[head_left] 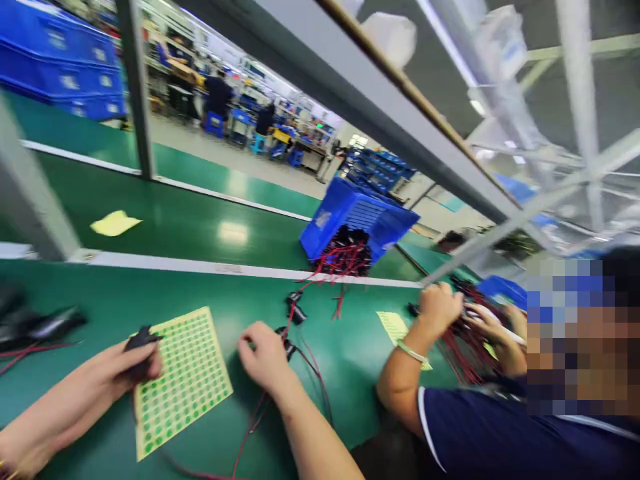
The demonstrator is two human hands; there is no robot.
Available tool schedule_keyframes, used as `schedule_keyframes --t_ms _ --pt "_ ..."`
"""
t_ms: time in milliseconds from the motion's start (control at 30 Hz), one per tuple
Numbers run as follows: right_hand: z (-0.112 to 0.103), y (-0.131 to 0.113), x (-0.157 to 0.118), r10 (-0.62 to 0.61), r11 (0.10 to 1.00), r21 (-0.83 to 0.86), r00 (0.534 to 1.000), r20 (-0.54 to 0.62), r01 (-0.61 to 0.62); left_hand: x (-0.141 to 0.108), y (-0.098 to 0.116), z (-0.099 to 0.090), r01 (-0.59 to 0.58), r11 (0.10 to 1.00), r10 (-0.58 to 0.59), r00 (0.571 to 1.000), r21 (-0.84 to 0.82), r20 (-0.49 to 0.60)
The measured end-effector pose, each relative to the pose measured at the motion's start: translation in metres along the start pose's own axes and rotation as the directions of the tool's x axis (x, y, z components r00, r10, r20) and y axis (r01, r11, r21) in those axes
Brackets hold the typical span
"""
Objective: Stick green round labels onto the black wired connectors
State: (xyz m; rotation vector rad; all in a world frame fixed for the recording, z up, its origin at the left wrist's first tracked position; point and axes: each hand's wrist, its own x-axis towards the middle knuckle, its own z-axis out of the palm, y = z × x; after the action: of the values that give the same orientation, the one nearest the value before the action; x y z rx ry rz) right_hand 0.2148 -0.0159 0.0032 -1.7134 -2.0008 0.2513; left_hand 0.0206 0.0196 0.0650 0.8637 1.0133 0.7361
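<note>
My left hand (125,370) is closed around a small black part (141,350), thumb on top, at the left edge of a pale yellow sheet with rows of green dot stickers (185,377). A dark red wire hangs below that hand. To the right of the sheet is my right hand (265,357), fingers curled together low over the green bench; whatever they may hold is hidden. Just beyond it lie black parts with red and black wires (296,310), one partly behind the hand.
A tilted blue bin (325,213) full of black parts and red wires stands behind the white rail. More black parts (40,327) lie at far left. At right, a co-worker's hands (440,310) handle wired parts beside another sticker sheet (393,327). A grey post (43,167) rises at left.
</note>
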Motion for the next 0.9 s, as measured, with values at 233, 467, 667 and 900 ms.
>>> schedule_keyframes --t_ms 233,467,667,900 --pt "-0.008 -0.005 0.026 0.005 0.988 0.154 1.0 0.0 -0.005 0.028 -0.05 -0.092 -0.098 0.916 0.089 0.995 -0.389 -0.043" --pt "0.029 -0.022 0.068 0.088 0.965 0.232 0.984 0.157 -0.124 0.024 -0.044 -0.094 -0.169 0.972 0.163 0.985 -0.163 -0.051" --pt "0.065 -0.026 0.107 0.28 0.894 0.284 0.926 0.252 -0.347 0.032 -0.042 -0.112 -0.132 0.966 0.172 0.97 0.221 -0.172" --pt "0.032 -0.039 0.123 0.253 0.807 0.482 0.937 0.243 -0.343 0.031 -0.032 -0.135 -0.042 0.576 0.417 0.874 0.817 -0.249"
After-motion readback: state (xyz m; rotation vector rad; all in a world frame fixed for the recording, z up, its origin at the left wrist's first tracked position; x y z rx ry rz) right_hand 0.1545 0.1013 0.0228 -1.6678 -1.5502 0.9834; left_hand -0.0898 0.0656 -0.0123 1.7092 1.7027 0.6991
